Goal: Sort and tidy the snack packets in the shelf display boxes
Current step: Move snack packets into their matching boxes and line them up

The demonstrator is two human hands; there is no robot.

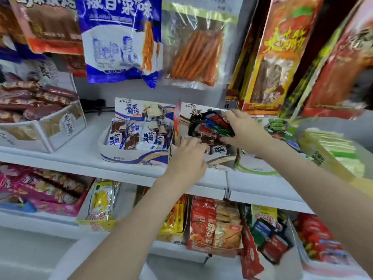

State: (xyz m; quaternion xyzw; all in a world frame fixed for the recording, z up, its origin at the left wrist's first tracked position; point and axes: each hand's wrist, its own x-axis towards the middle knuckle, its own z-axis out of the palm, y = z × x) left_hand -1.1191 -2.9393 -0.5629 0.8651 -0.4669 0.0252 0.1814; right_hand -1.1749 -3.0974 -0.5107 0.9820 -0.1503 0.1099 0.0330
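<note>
On the middle shelf stand two white display boxes. The left box (133, 156) holds several blue-and-white snack packets (141, 136) standing in rows. My right hand (245, 130) grips a fanned bundle of small dark, red, blue and green packets (210, 126) above the right box (218, 162). My left hand (188, 158) reaches into the right box from the front, fingers curled down among dark packets (220, 149); what its fingertips hold is hidden.
Large hanging snack bags (121, 37) crowd the space above the shelf. A box of brown packets (40, 110) stands at the left and green boxes (331, 150) at the right. The lower shelf carries boxes of yellow (101, 201), red (214, 225) and mixed packets.
</note>
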